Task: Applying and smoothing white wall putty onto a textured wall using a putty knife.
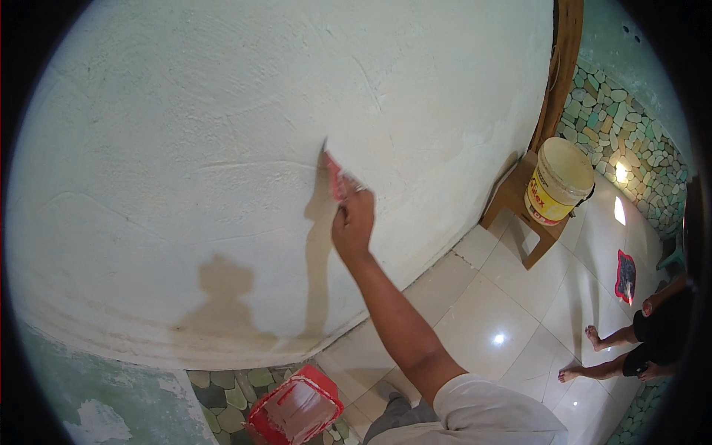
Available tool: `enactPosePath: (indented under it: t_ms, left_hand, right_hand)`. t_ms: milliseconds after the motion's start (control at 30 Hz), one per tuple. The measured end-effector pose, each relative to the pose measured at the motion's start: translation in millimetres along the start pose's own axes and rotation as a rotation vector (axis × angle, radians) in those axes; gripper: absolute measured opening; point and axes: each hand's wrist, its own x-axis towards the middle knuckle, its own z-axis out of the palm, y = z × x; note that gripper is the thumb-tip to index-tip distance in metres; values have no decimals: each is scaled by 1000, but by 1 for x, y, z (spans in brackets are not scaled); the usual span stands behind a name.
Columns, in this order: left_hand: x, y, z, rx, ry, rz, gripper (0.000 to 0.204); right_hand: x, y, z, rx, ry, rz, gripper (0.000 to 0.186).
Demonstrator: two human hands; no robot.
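Note:
My right hand (354,226) is closed around the red, paste-smeared handle of a putty knife (333,169). The blade shows nearly edge-on, its tip at the white plastered wall (445,96). Fine ridges and streaks mark the plaster around the blade, and a raised line runs to the left of it. Shadows of my arm and head fall on the wall below. Down by the foot of the wall stands a red plastic tub (326,386), smeared with whitish paste inside. My left hand is out of view.
A white bucket with a yellow label (567,178) stands on a wooden stool (512,194) at the right, beside a wooden door frame (565,67). Another person's bare legs (612,340) stretch over the tiled floor (482,315), near a red-edged dark mat (626,277).

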Motion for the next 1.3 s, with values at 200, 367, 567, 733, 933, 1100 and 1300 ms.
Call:
enactPosePath:
  t_ms: [200,367,567,733,933,1100,1300]
  left_hand:
    - [7,0,34,3,-34,42,77]
    - [2,-9,82,43,68,96,73]
    - [14,-43,98,510,78,292,68]
    - [33,-60,79,629,188,361,41]
    - [48,-58,155,245,195,305,37]
    - [42,-67,164,284,151,298,34]
    - [32,-75,172,362,175,303,34]
  right_hand:
    - [-44,-34,20,119,-209,21,59]
    - [-56,-54,-6,242,-403,-75,57]
    - [-7,-43,-111,411,-409,224,43]
    - [62,-128,-149,771,-792,380,37]
    - [106,-184,-165,453,-1713,-112,38]
    - [70,-187,-163,253,-1799,-343,31]
    - [33,-175,-155,103,-1958,-384,22]
